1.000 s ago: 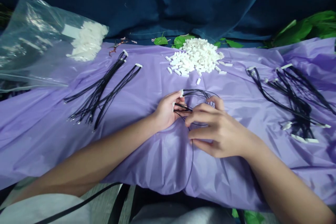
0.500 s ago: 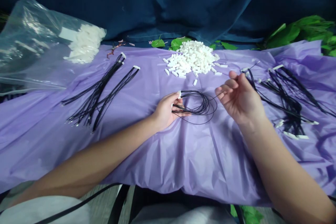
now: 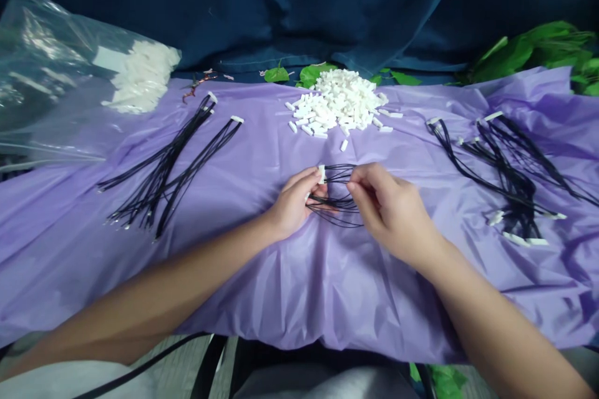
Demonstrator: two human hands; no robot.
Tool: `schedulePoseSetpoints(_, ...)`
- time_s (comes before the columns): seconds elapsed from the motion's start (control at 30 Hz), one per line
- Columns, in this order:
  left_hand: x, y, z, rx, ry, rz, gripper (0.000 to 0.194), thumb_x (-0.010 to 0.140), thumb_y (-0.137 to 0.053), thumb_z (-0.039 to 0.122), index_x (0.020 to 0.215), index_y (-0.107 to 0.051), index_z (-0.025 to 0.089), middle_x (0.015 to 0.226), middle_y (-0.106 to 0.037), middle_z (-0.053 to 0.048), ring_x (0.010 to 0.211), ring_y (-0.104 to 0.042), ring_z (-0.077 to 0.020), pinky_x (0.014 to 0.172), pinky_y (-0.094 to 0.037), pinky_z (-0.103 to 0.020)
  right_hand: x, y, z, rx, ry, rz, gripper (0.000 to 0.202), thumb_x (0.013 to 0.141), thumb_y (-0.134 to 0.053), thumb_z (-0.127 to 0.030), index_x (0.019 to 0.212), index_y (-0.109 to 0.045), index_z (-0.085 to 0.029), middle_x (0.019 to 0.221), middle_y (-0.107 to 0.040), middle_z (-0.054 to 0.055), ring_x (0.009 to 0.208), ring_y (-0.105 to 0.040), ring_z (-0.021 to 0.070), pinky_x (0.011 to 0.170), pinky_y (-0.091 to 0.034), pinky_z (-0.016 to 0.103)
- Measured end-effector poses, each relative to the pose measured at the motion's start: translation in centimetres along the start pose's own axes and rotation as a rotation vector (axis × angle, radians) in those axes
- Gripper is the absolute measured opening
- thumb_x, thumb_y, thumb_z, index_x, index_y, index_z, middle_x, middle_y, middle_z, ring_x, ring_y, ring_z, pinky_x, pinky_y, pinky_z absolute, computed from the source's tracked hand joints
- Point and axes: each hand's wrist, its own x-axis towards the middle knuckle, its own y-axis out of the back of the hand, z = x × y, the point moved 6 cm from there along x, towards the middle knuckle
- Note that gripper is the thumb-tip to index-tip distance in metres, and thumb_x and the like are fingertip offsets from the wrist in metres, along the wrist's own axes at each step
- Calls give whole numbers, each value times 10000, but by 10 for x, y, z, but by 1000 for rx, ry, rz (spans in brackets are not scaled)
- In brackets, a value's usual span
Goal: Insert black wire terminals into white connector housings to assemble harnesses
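Observation:
My left hand (image 3: 296, 202) is closed on a white plastic connector (image 3: 321, 174) with thin black wires (image 3: 337, 202) running out of it to the right. A second white end shows low between its fingers. My right hand (image 3: 393, 209) is closed in a pinch at the wires, just right of the connector; thumb and forefinger meet on a black wire. The fingertips hide how the wire ends, and the hand covers the far bend of the loop. Both hands are above the purple plastic sheet (image 3: 281, 280).
A pile of small white connectors (image 3: 349, 100) lies behind my hands. Bundles of black wires (image 3: 156, 168) lie left, and wired harnesses (image 3: 517, 181) lie right. A clear plastic bag (image 3: 60, 68) with white pieces stands back left. Green leaves (image 3: 528, 53) edge the back.
My right hand has moved left from beyond the wire loop to the wires near the connector. My left hand keeps its grip in nearly the same place.

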Motion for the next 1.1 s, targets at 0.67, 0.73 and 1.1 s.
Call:
schedulePoseSetpoints(0.67, -1, 4, -3, 75, -29, -11, 204, 769, -598, 347, 811, -562, 151, 634, -514, 16, 561, -517, -96, 555, -512, -243, 2, -8, 13, 10, -99, -26, 136, 940, -470, -283, 907, -537, -170, 635, -538, -21, 494, -427, 79, 527, -325, 203)
schedulePoseSetpoints(0.73, -1, 4, -2, 74, -31, -18, 199, 771, -596, 347, 800, -556, 154, 628, -507, 19, 555, -517, -100, 553, -525, -259, 2, -8, 13, 0, -97, -21, 132, 939, -471, -276, 907, -540, -169, 639, -545, -19, 496, -431, 80, 528, -326, 202)
schedulePoseSetpoints(1.1, 0, 4, -1, 50, -76, -30, 186, 793, -592, 323, 730, -551, 152, 620, -505, 16, 547, -509, -74, 526, -464, -185, 1, -7, 12, -51, -82, -4, 129, 939, -472, -275, 896, -540, -174, 637, -557, -13, 485, -435, 85, 515, -321, 210)
